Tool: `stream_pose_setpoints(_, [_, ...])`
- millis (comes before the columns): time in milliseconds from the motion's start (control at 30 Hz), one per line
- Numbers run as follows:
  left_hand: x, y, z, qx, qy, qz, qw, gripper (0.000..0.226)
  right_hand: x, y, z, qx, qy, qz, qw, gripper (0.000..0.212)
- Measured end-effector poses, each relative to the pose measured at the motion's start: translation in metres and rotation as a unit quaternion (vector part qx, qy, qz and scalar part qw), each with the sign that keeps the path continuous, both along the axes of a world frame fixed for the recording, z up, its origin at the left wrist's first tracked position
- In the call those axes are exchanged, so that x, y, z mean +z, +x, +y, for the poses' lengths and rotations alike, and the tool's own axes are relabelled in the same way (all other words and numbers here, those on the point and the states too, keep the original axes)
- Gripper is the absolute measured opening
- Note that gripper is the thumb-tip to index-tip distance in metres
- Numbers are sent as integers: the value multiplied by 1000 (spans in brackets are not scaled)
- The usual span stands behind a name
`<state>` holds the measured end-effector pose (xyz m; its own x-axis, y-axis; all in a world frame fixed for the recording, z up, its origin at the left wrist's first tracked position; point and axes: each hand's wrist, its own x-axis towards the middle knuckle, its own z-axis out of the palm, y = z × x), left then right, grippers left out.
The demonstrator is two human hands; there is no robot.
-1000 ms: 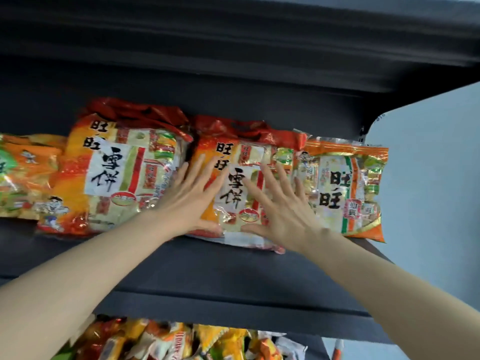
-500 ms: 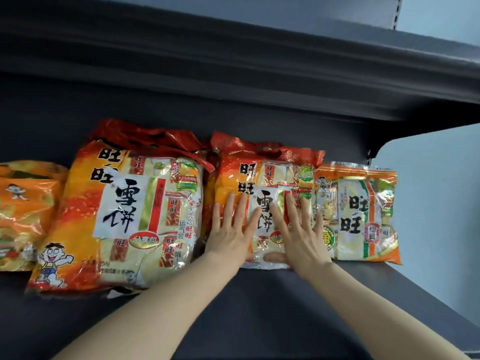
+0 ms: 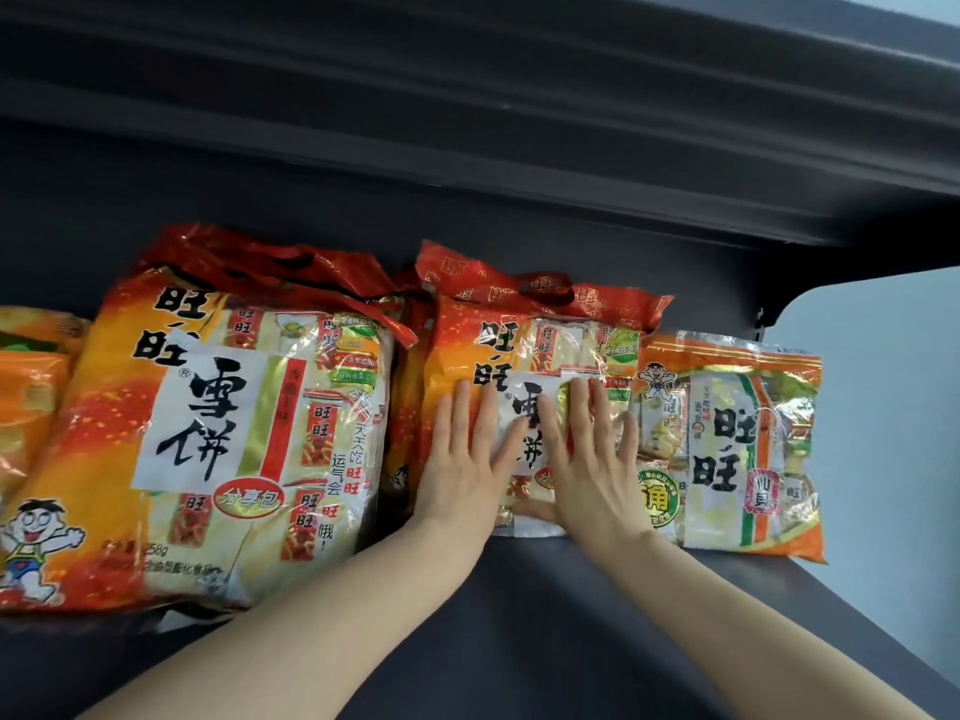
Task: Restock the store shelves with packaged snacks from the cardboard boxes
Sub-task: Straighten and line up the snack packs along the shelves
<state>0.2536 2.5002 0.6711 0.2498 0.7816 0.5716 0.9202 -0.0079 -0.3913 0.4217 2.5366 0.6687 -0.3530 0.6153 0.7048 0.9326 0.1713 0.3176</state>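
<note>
Dark shelf (image 3: 519, 641). Large red-orange snack bag (image 3: 208, 433) stands to the left of both hands. Left hand (image 3: 462, 475), fingers straight and spread, pressed flat on the middle snack bag (image 3: 524, 350). Right hand (image 3: 592, 470), likewise spread, flat on the same bag. Smaller orange bag (image 3: 737, 449) just beside the right hand's outer side.

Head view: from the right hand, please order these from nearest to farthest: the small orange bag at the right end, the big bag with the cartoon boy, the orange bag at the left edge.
1. small orange bag, just right of the right hand.
2. big bag with the cartoon boy, left of both hands.
3. orange bag at the left edge, farthest left.
</note>
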Motion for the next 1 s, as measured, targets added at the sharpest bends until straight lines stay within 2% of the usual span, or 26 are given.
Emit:
stream_pose_setpoints(100, [22, 2, -10, -30, 38, 18, 999, 112, 29, 1, -8, 54, 38, 69, 995, 93])
stream_pose_setpoints(233, [43, -11, -3, -39, 36, 29, 998, 140, 78, 7, 0, 83, 23, 214, 973, 70])
stream_pose_setpoints(300, [42, -16, 2, -33, 10, 33, 999, 147, 98, 8, 9, 79, -11, 227, 971, 64])
stream_pose_setpoints(400, [39, -20, 6, -26, -12, 55, 998, 153, 120, 9, 18, 73, -11, 186, 980, 58])
stream_pose_setpoints(467, [38, -20, 6, -26, -12, 54, 998, 153, 132, 12, 19, 93, -19, 192, 977, 50])
stream_pose_setpoints(600, [33, -20, 6, -21, 16, 44, 999, 145, 133, 17, 17, 138, 21, 217, 966, 30])
stream_pose_setpoints(733, [35, -13, 1, -25, 18, 48, 998, 130, 120, 19, 15, 132, 24, 225, 965, 34])
stream_pose_setpoints(800, [47, -9, -1, -59, 31, 27, 997, 114, 126, 25, 14, 126, 60, 248, 959, 36])
stream_pose_setpoints(867, [71, -8, -2, -118, 80, -39, 989, 87, 136, 30, 16, 119, 85, 297, 944, 40])
stream_pose_setpoints(933, [100, -12, 1, -144, 150, -94, 974, 67, 149, 35, 19, 112, 51, 342, 931, 48])
stream_pose_setpoints(1000, [128, -20, 11, -115, 174, -109, 972, 61, 160, 36, 25, 81, 5, 319, 944, 46])
